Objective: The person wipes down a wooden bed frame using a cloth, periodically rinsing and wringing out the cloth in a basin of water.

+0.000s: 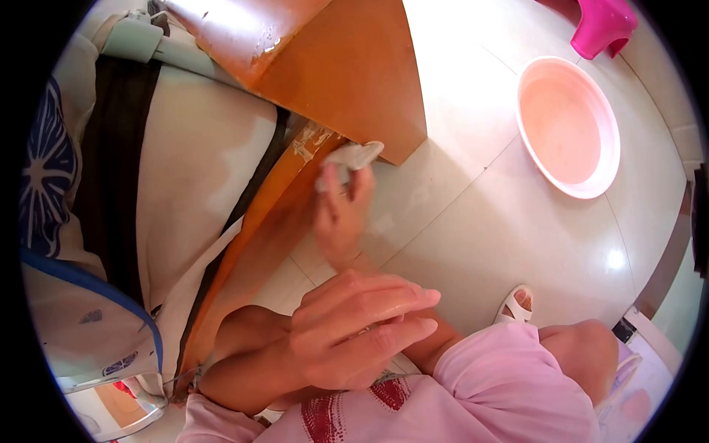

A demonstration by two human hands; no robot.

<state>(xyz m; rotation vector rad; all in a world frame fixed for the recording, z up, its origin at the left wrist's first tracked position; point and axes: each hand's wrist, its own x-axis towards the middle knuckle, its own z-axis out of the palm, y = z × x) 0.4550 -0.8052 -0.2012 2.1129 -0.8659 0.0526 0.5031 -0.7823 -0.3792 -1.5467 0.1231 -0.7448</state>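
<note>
A white cloth (360, 155) is clamped in the fingers of the right hand (343, 214), at the edge of a wooden board (258, 201), just beside a cabinet (351, 77). The left hand (354, 325) is held nearer the camera, its fingers bent and slightly parted. A basin (610, 144) is set on the floor (450, 236).

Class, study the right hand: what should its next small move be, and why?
Probably to slide the white cloth along the wooden rail onto the scuffed patch: the right hand grips the cloth close beside that patch, which looks pale against the orange-brown wood.
</note>
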